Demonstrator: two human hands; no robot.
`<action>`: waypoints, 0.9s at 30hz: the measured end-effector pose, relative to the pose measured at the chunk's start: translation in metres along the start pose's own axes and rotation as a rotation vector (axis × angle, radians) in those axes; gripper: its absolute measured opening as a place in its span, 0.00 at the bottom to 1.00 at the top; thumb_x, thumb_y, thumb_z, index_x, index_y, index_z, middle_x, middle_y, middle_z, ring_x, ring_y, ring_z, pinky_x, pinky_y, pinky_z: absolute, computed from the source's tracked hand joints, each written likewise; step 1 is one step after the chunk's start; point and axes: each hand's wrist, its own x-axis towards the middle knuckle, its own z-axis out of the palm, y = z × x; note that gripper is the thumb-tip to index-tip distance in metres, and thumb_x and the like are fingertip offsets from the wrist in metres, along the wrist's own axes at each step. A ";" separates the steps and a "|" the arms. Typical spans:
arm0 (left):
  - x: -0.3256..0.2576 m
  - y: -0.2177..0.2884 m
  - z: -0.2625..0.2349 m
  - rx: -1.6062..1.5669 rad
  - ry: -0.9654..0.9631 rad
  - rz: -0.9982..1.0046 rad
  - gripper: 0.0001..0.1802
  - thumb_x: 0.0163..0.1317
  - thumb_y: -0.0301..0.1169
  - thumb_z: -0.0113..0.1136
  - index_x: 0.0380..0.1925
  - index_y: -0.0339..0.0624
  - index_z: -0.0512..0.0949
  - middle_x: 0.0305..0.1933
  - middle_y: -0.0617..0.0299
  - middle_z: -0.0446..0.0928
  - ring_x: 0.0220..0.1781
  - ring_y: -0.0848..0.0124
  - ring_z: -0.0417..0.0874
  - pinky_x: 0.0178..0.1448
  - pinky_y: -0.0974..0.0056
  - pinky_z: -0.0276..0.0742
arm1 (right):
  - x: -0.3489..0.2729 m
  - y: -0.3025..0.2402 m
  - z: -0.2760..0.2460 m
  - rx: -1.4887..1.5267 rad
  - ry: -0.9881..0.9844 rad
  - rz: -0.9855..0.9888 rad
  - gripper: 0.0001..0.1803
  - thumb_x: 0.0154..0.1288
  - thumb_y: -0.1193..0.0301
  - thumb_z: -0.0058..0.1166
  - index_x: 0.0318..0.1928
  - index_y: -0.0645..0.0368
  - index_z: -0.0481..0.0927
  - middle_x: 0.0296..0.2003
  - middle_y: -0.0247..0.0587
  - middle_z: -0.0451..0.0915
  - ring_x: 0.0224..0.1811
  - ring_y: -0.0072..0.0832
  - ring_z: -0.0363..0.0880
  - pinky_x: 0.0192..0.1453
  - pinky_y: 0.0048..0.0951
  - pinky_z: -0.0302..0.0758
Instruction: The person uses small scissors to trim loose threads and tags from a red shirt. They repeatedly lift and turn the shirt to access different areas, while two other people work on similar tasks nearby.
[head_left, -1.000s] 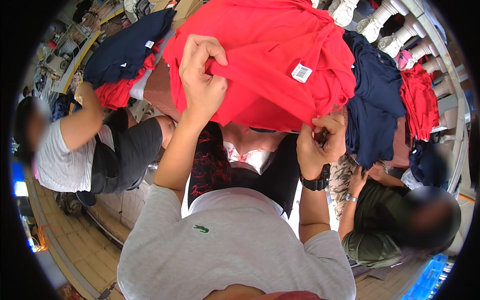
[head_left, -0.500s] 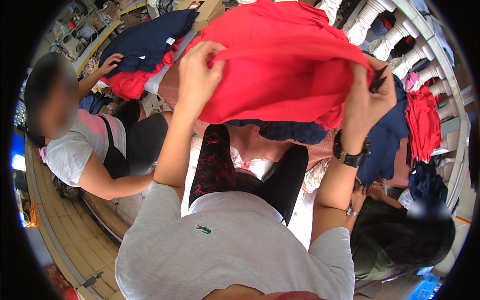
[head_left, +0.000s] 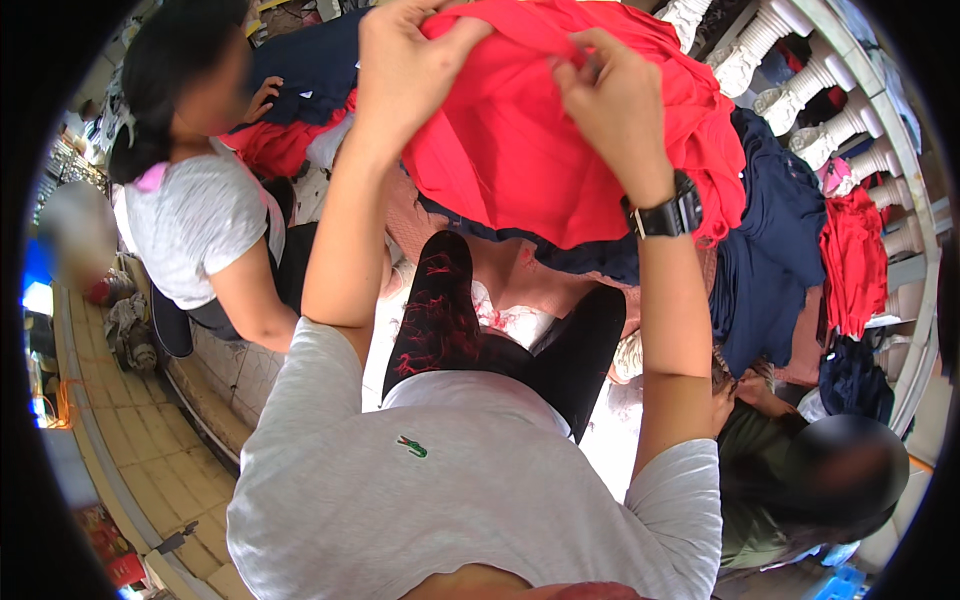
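Note:
A large piece of red cloth (head_left: pixel 520 150) spreads in front of me, folded and creased, its lower edge hanging over a table edge; its exact kind of garment I cannot make out. At its upper left, my left hand (head_left: pixel 412 75) is closed, pinching the cloth's edge between thumb and fingers. My right hand (head_left: pixel 618 110), with a black watch (head_left: pixel 668 216) on the wrist, is bent over the middle of the cloth. Its thumb and fingertips pinch a raised fold there. Dark navy cloth (head_left: pixel 600 258) shows beneath the red.
Navy garments (head_left: pixel 765 240) hang over the brown-covered table (head_left: pixel 545 262) at right. Beyond them, a red garment (head_left: pixel 855 255) hangs by white balusters (head_left: pixel 830 90). One co-worker (head_left: pixel 205 215) sits at left beside navy cloth (head_left: pixel 315 75); another person (head_left: pixel 770 480) is close at lower right.
My right hand has moved left and up from the cloth's right edge to its middle. My left hand has risen slightly. The cloth's right side has dropped, and the co-worker at left has leaned in.

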 end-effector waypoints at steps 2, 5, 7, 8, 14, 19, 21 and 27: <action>0.010 -0.024 -0.012 0.046 0.043 -0.075 0.09 0.55 0.15 0.63 0.38 0.30 0.83 0.27 0.67 0.77 0.32 0.78 0.75 0.39 0.68 0.74 | 0.016 0.012 -0.011 -0.093 -0.003 0.035 0.22 0.61 0.62 0.72 0.53 0.55 0.84 0.25 0.34 0.84 0.20 0.20 0.73 0.29 0.28 0.71; 0.028 -0.043 -0.010 0.359 0.157 0.087 0.10 0.56 0.18 0.66 0.39 0.33 0.82 0.35 0.61 0.78 0.34 0.72 0.77 0.41 0.65 0.75 | 0.034 0.003 -0.023 -0.121 0.110 0.061 0.22 0.59 0.71 0.66 0.54 0.61 0.81 0.27 0.48 0.84 0.30 0.40 0.83 0.38 0.37 0.78; 0.028 -0.048 -0.007 0.541 0.134 0.246 0.14 0.57 0.19 0.66 0.43 0.36 0.79 0.43 0.53 0.74 0.39 0.60 0.78 0.44 0.61 0.76 | 0.046 0.026 -0.022 -0.211 0.184 0.008 0.21 0.59 0.73 0.64 0.54 0.62 0.81 0.27 0.50 0.84 0.32 0.43 0.85 0.39 0.38 0.80; 0.026 -0.047 -0.003 0.523 0.122 0.312 0.15 0.57 0.19 0.66 0.44 0.36 0.78 0.43 0.52 0.73 0.40 0.59 0.78 0.45 0.60 0.76 | 0.051 0.040 -0.024 -0.272 0.223 -0.034 0.20 0.59 0.74 0.64 0.53 0.62 0.81 0.27 0.50 0.84 0.32 0.43 0.85 0.38 0.38 0.80; -0.057 -0.047 -0.011 0.365 0.163 0.228 0.06 0.68 0.21 0.60 0.42 0.34 0.83 0.41 0.58 0.81 0.39 0.73 0.80 0.46 0.68 0.75 | -0.002 0.021 -0.054 -0.074 0.089 0.079 0.18 0.64 0.64 0.70 0.51 0.58 0.85 0.30 0.33 0.87 0.21 0.18 0.72 0.30 0.24 0.72; -0.167 -0.041 0.022 0.175 -0.049 -0.017 0.06 0.65 0.20 0.63 0.41 0.35 0.83 0.38 0.56 0.79 0.40 0.68 0.80 0.44 0.66 0.75 | -0.075 -0.013 -0.072 0.069 0.093 0.262 0.17 0.61 0.66 0.72 0.48 0.60 0.84 0.28 0.37 0.82 0.19 0.25 0.69 0.27 0.26 0.69; -0.196 -0.044 0.043 0.066 -0.124 -0.204 0.07 0.64 0.21 0.64 0.42 0.34 0.82 0.38 0.57 0.79 0.40 0.68 0.80 0.45 0.66 0.75 | -0.095 -0.016 -0.058 -0.001 0.128 0.144 0.21 0.57 0.65 0.76 0.47 0.59 0.83 0.29 0.38 0.79 0.24 0.27 0.73 0.27 0.28 0.70; -0.198 -0.038 0.083 -0.065 -0.250 -0.289 0.16 0.61 0.23 0.68 0.49 0.37 0.79 0.45 0.56 0.77 0.42 0.68 0.81 0.48 0.65 0.78 | -0.105 0.019 -0.046 0.048 0.119 0.248 0.07 0.62 0.74 0.67 0.37 0.65 0.85 0.29 0.45 0.83 0.29 0.33 0.83 0.33 0.31 0.74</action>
